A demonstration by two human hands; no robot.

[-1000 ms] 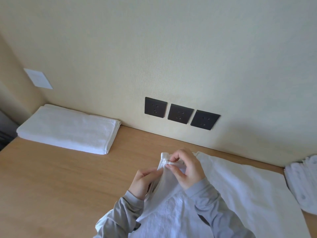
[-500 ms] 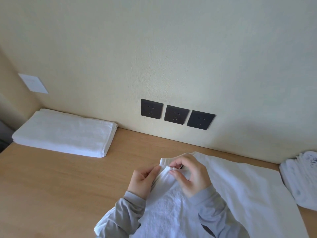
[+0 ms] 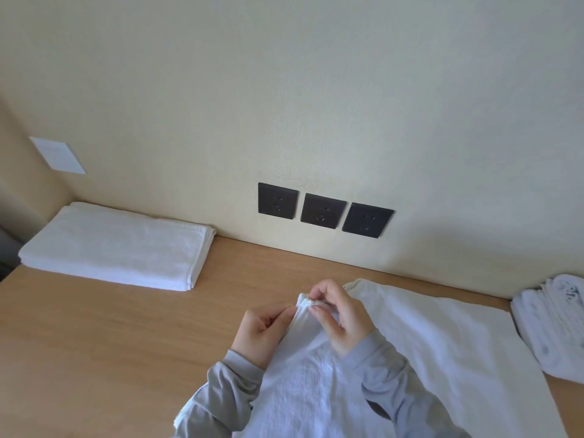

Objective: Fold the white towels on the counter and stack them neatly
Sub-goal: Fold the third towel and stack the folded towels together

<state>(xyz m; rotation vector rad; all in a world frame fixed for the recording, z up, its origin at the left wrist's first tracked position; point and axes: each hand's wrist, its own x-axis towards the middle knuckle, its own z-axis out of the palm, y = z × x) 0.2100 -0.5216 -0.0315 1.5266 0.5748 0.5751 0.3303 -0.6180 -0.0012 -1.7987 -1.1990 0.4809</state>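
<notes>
My two hands are close together, right in front of me. My right hand (image 3: 339,320) pinches one corner (image 3: 304,301) of a white towel (image 3: 442,336) between my thumb and my first fingers. The corner sticks up a little, all bunched. My left hand (image 3: 265,330) is just beside it, with its fingers curled in. Its thumb and fingertips meet the towel's edge right under that corner. I think it is pinching the cloth too, but the cloth hides part of my fingertips.

The rest of the towel comes down from my hands toward me and runs between my arms. A big part of it lies flat on the wooden counter (image 3: 110,343), to the right of my right hand. It is not folded yet. My grey sleeves (image 3: 388,365) rest on the towel below my hands.

Far to the left of my left hand, and a bit farther from me, a folded towel (image 3: 120,245) lies on the counter. It is neat and flat, close up to the wall (image 3: 284,90).

Far to the right of my right hand, past the flat part of the towel, sits a soft heap of towels (image 3: 556,327). They are white and not folded.

Up past my hands, three dark sockets (image 3: 322,210) sit in a row on the pale wall. Far up and to the left of my left hand is a small white plate (image 3: 58,154) on the wall.
</notes>
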